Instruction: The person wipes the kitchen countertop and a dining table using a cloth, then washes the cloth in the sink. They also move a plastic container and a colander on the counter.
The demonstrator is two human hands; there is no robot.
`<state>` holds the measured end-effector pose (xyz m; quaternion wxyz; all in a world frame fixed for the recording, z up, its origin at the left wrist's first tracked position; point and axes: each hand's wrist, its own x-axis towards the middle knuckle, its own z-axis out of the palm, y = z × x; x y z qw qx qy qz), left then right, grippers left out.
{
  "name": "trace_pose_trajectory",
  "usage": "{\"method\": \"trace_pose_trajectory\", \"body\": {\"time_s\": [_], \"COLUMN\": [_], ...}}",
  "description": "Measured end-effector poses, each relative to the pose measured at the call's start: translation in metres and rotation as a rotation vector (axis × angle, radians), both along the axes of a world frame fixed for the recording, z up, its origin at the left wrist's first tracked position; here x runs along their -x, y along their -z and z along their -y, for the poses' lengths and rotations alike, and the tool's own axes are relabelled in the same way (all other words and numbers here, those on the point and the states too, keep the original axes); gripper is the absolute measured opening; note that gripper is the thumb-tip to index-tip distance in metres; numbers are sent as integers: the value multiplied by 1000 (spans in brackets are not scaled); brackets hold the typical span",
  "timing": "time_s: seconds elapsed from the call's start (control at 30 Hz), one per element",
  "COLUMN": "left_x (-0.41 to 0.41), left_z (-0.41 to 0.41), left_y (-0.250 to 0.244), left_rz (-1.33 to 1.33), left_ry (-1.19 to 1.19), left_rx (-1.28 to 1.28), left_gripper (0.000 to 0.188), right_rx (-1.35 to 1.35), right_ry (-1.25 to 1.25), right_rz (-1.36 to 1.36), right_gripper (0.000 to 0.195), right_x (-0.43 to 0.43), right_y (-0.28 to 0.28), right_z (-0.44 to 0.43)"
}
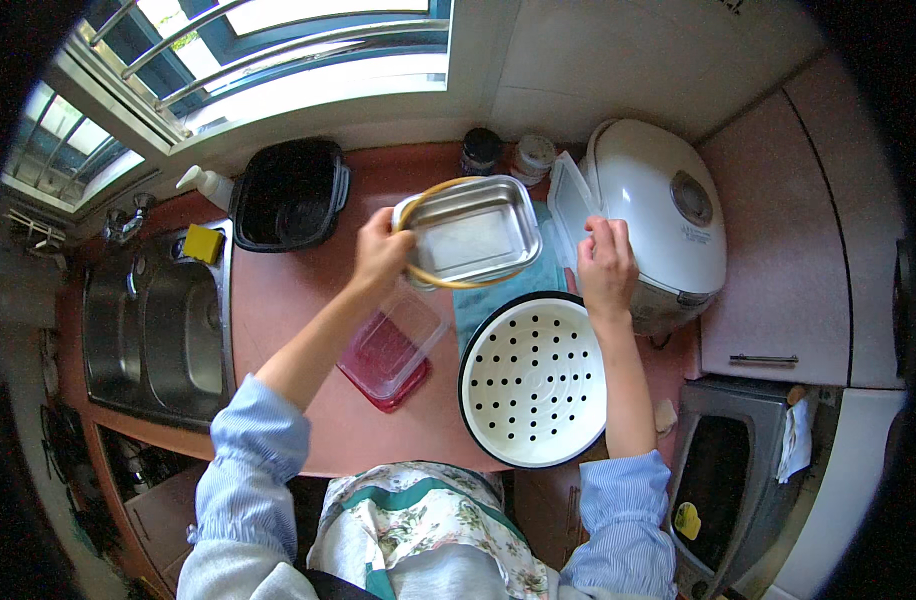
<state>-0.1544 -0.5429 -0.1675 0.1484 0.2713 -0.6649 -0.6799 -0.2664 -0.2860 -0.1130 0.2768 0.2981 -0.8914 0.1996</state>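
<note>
My left hand [383,251] grips the left end of a rectangular stainless steel container [473,232], with a yellow-brown ring-like band [458,284] around it. My right hand [608,262] is raised with curled fingers, over the near left side of a white rice cooker [657,202]. Beside it a clear plastic lid or container [570,191] leans against the cooker; whether my fingers touch it I cannot tell. Below my hands a white perforated colander [533,379] with a dark rim stands partly on a blue cloth [469,304]. Left of it lie a clear plastic container [409,330] and a red lid or container [387,375].
A black plastic basin [289,195] and a white pump bottle [207,186] stand at the back left. The double steel sink [158,322] has a yellow sponge [202,244] on its rim. Two jars [480,152] stand by the wall. Cabinets [773,300] border the right side.
</note>
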Motion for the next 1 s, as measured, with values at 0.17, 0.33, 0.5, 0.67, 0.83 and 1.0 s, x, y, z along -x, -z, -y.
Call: {"method": "trace_pose_trajectory", "body": {"time_s": [0.17,0.33,0.5,0.67,0.83,1.0], "left_x": [61,78,76,64,57,50], "left_z": [-27,-36,-36,-43,-55,-53], "left_y": [53,62,76,62,42,40], "left_rz": [223,234,229,242,302,211], "left_ry": [-19,74,196,121,236,178], "left_rx": [192,108,507,734,739,699], "left_gripper": [28,20,39,48,46,44], "right_rx": [-133,-265,-395,-527,-475,-309], "right_ry": [5,77,201,259,215,74], "right_rz": [-9,183,315,239,341,220], "right_gripper": [22,15,17,20,19,15], "right_x": [13,10,2,-12,-24,-39], "right_y": [22,31,16,-11,-32,-41], "right_z": [-2,0,0,7,10,-3]}}
